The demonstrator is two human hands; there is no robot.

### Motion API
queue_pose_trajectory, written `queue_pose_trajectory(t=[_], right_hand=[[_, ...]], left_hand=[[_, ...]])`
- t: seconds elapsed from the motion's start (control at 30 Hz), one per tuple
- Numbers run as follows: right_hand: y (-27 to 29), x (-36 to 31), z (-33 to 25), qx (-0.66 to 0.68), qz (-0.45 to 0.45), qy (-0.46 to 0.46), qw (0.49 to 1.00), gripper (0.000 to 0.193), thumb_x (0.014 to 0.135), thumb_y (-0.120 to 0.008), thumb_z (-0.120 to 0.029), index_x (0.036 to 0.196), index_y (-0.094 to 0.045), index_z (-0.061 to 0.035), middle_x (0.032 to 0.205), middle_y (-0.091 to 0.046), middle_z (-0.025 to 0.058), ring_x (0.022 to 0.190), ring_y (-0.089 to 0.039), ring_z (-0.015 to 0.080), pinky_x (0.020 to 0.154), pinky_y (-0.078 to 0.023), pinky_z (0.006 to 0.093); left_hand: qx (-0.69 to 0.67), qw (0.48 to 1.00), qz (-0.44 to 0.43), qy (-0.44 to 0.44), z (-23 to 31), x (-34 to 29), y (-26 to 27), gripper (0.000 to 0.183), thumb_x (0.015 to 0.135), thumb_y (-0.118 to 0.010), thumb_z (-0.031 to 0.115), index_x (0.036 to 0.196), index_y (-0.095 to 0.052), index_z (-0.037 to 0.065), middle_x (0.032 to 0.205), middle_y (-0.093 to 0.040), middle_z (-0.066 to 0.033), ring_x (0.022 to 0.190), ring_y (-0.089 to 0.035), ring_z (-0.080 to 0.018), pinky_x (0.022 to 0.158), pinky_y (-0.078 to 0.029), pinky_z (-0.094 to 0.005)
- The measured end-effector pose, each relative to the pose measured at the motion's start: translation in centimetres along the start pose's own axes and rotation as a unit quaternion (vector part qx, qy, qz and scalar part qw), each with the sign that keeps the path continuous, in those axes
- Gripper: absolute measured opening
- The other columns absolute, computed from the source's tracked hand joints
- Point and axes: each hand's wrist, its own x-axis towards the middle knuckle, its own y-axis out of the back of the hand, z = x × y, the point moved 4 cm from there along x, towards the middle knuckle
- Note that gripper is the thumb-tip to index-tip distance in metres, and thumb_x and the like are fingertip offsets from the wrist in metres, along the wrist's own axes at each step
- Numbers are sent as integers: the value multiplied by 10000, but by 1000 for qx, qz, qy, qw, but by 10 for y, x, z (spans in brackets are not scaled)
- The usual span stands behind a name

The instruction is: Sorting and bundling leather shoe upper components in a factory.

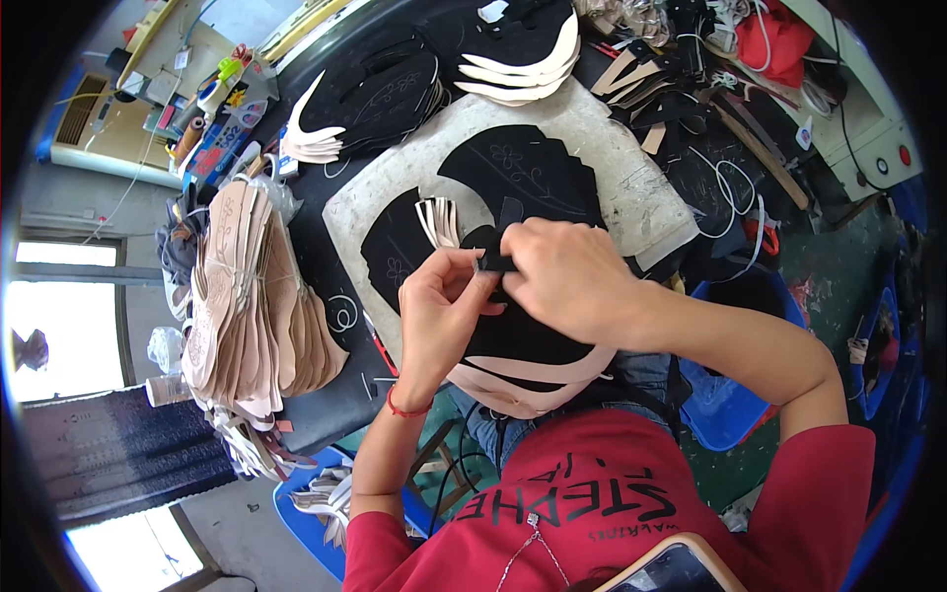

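My left hand (pixel 441 308) pinches the left end of a small black fabric piece (pixel 496 263) between thumb and fingertips. My right hand (pixel 564 273) is closed on the same piece from the other side, its fingertips tucked out of sight. Beneath both hands lie black cut shoe-upper pieces (pixel 520 170) with flower stitching, fanned out on a pale worn board (pixel 643 185). A fan of narrow cream-edged strips (pixel 437 221) lies just beyond my left hand. Nearer my body, pale pink edges (pixel 536 372) of more cut pieces show below the black ones.
Stacked beige cut pieces (pixel 242 291) stand at the left. Black pieces with cream edges (pixel 521 67) lie at the back. Scraps and strips (pixel 631 84) crowd the back right. A blue bin (pixel 728 400) stands below on the right; a phone (pixel 681 567) is near my chest.
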Motion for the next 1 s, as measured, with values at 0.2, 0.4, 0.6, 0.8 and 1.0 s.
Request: queue_pose_trajectory(t=[0.2, 0.4, 0.6, 0.8, 1.0], right_hand=[[-7, 2, 23, 318, -97, -194, 923, 225, 888, -608, -197, 947, -623, 20, 746, -604, 43, 650, -498, 58, 600, -424, 254], [-19, 3, 23, 427, -62, -188, 882, 213, 827, -657, -192, 819, -620, 17, 652, -579, 46, 600, -504, 94, 570, -433, 275], [-16, 0, 16, 455, -80, -158, 873, 203, 821, -657, -177, 778, -605, 14, 644, -573, 54, 582, -493, 104, 555, -426, 283], [-10, 5, 19, 385, -104, -129, 908, 279, 850, -636, -250, 784, -585, 16, 683, -609, 124, 626, -589, 209, 604, -457, 334], [27, 7, 20, 274, -121, -79, 951, 424, 942, -465, -361, 839, -601, 27, 721, -576, 206, 767, -585, 342, 722, -455, 408]], left_hand=[[-94, 995, -1, 12, 5, 5, -1, 188, 882, -576, 4, 1051, -553, -74, 901, -632, -101, 774, -624, -116, 652, -583, -246], [-48, 999, 7, -14, 8, 1, -2, 165, 891, -556, -10, 1037, -547, -86, 910, -638, -127, 802, -642, -143, 660, -581, -252], [-61, 998, 1, -19, 11, -4, 0, 141, 890, -554, -11, 1011, -556, -85, 886, -646, -133, 776, -648, -143, 645, -573, -249], [-55, 998, -21, -5, 9, 3, 2, 123, 882, -557, -14, 998, -570, -54, 881, -647, -104, 790, -645, -131, 636, -569, -241], [-77, 993, -49, 72, 1, -3, 18, 141, 896, -605, 78, 988, -571, -24, 855, -618, -58, 727, -603, -91, 655, -574, -237]])
